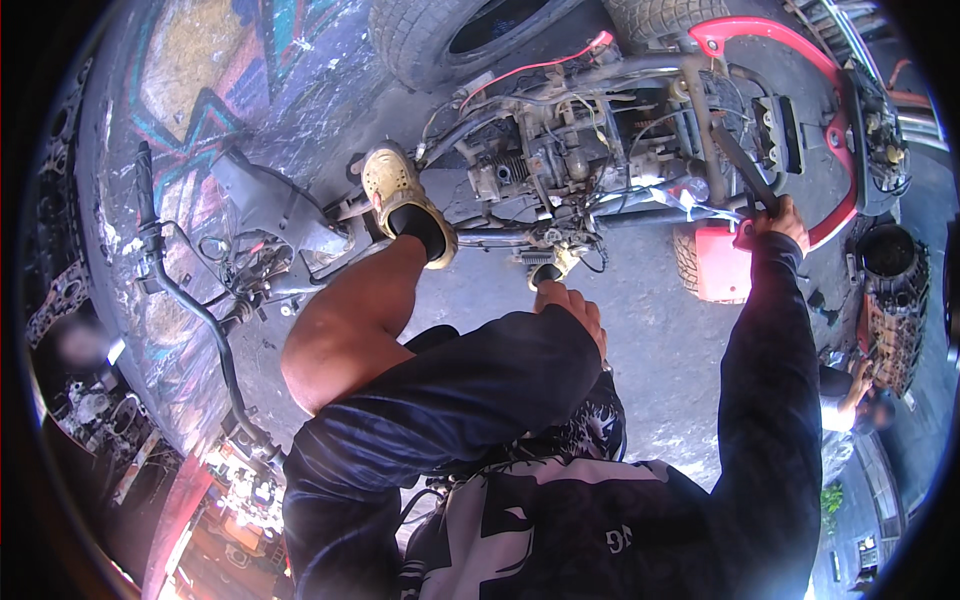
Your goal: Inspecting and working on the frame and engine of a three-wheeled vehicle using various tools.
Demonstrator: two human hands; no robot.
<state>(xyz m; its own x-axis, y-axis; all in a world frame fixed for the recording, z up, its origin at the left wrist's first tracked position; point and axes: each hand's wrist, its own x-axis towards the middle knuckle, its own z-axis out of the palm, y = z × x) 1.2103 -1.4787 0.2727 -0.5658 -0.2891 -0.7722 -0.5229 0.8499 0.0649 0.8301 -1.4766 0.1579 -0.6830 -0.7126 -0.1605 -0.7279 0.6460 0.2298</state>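
A dirty vehicle frame with an exposed engine (530, 150) and red tubular parts (776, 35) lies on the floor ahead of me. My right hand (782, 225) is wrapped round the lower end of a long dark bar (745, 165), beside a red panel (720, 265). My left hand (572, 308) curls over my dark-clothed knee, below the engine. My left foot, in a beige clog (385, 180), rests up at the frame's left part; another beige clog (548, 277) shows beyond my left hand.
Tyres (440, 40) lie beyond the frame. Handlebars (165, 275) and a grey plastic cover (275, 200) are at left, on a painted surface. A rusty engine block (890, 330) stands at right, with another person (850, 395) near it. Metal parts crowd the left edge.
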